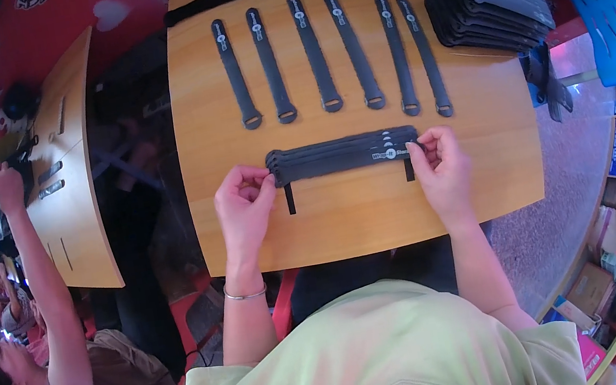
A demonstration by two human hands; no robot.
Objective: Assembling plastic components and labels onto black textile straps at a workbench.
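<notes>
A fanned stack of black straps [327, 159] lies crosswise near the table's front edge, its layers slightly staggered and a pale printed mark toward its right end. My left hand [241, 206] pinches the stack's left end between thumb and fingers. At the right end, my right hand [445, 176] is closed on it in the same way. Two short, thin black strips [290, 199] stick out from under the stack toward me. Beyond it, several single black straps [314, 56] with slotted near ends lie lengthwise in a spaced row.
Black strap bundles [487, 2] are piled at the table's [376, 222] back right. A long black strip [220, 2] lies at the back left. A blue plastic crate [603, 9] stands to the right, above shelves of boxes. At left, another person [103, 366] reaches over a second table [86, 226].
</notes>
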